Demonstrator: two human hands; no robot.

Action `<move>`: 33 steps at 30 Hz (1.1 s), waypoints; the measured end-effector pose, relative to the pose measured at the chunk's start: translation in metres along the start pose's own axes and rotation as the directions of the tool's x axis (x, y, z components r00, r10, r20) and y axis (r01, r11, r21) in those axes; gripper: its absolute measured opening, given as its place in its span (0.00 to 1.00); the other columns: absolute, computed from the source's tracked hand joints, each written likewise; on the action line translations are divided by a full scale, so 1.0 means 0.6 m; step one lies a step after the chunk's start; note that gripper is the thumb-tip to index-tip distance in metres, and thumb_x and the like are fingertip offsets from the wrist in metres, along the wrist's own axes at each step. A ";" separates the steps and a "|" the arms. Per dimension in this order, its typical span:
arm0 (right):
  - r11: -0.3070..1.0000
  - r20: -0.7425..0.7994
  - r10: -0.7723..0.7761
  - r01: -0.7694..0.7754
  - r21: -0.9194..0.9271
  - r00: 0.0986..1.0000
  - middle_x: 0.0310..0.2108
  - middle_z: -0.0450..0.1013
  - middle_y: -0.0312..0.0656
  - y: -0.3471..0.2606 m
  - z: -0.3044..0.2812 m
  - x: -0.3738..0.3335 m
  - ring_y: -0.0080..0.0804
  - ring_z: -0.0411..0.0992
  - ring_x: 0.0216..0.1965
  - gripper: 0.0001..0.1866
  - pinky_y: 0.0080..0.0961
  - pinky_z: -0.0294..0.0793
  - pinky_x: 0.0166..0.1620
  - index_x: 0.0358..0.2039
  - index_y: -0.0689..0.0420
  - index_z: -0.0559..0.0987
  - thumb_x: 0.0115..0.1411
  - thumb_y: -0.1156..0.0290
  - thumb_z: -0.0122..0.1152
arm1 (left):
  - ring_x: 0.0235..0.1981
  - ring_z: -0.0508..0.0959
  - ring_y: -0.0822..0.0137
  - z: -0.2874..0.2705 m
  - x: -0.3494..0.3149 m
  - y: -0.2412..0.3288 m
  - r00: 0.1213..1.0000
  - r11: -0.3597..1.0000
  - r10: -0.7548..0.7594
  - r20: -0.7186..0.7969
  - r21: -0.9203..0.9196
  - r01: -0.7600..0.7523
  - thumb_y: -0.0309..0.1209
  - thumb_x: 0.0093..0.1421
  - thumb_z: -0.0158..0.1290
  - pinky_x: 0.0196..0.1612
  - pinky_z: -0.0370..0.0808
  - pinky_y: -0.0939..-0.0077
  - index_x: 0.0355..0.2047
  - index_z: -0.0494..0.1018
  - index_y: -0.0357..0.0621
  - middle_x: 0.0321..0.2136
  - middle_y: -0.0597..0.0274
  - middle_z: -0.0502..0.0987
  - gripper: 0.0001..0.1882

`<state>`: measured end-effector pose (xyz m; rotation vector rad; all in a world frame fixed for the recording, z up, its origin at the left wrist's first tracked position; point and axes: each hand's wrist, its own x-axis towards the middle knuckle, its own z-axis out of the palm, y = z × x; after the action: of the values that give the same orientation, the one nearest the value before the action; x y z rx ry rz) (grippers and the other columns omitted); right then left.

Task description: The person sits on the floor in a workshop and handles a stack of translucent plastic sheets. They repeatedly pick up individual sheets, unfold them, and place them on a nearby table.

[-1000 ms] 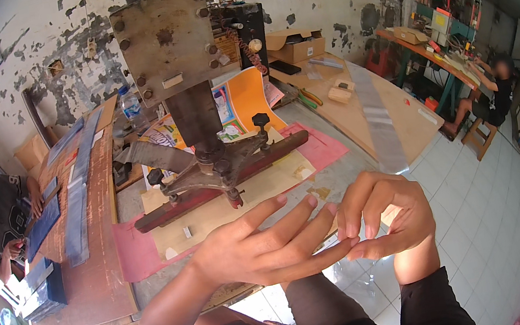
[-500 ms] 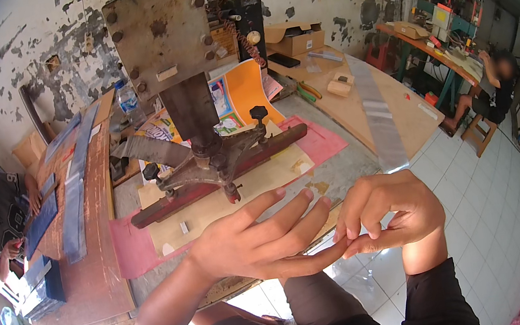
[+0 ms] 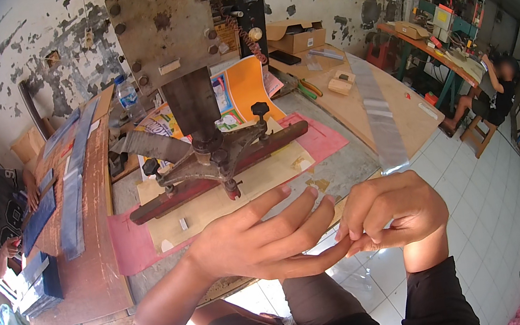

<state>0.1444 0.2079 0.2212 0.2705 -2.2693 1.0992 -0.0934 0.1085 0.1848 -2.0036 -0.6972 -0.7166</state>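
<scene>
Bold lettering marks the colourful printed sheet (image 3: 161, 128) behind the press (image 3: 165, 41); the cardboard box (image 3: 292, 42) bears a small pale label. The press's reddish bar (image 3: 274, 146) spans a cream sheet (image 3: 165, 226) beyond the hands. The left hand (image 3: 255, 239) spreads wide; the right hand (image 3: 393, 206) pinches narrowly at its fingertip, anything between too hidden to tell.

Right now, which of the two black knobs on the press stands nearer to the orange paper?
The right knob, seen against the orange paper; the left knob stands clearly farther away.
</scene>
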 end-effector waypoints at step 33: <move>0.998 -0.028 -0.021 0.019 -0.066 0.999 0.33 0.79 0.43 0.002 0.006 -0.001 0.31 0.80 0.33 0.12 0.24 0.81 0.34 0.25 0.60 0.75 0.51 0.85 0.72 | 0.48 0.79 0.69 0.004 0.000 -0.001 1.000 1.000 0.003 -0.025 -0.011 -0.004 0.47 0.57 0.64 0.52 0.73 0.71 0.47 0.75 0.85 0.48 0.74 0.78 0.18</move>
<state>0.1431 0.2060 0.2184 0.2492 -2.2680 1.0100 -0.0932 0.1109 0.1840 -2.0019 -0.6761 -0.7438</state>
